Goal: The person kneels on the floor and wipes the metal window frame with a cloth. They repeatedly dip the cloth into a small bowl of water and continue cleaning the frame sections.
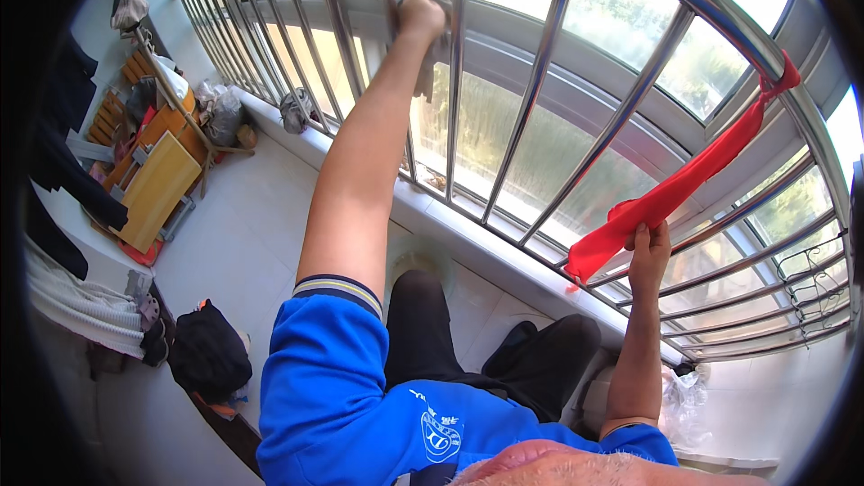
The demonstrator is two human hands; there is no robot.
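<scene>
My left hand [422,12] reaches far forward between the upright bars of a stainless-steel railing [457,74]. It is closed on a crumpled grey cloth [425,74], part of which hangs below the fist beside the window frame [496,23]. A long red cloth [682,189] is knotted round the curved top rail and hangs down along the railing's corner. My right hand [650,253] closes on this cloth's edge, about halfway to its lower end; whether it also grips a bar behind is hidden. Sliding window panes [621,20] stand beyond the bars.
A low white ledge [499,250] runs beneath the railing. Behind my knee is a partly hidden round basin [432,256]. Wooden furniture [162,189], bags [226,115] and a coat stand are at left; a black bundle [209,351] lies nearer. A wire rack [813,287] hangs at right.
</scene>
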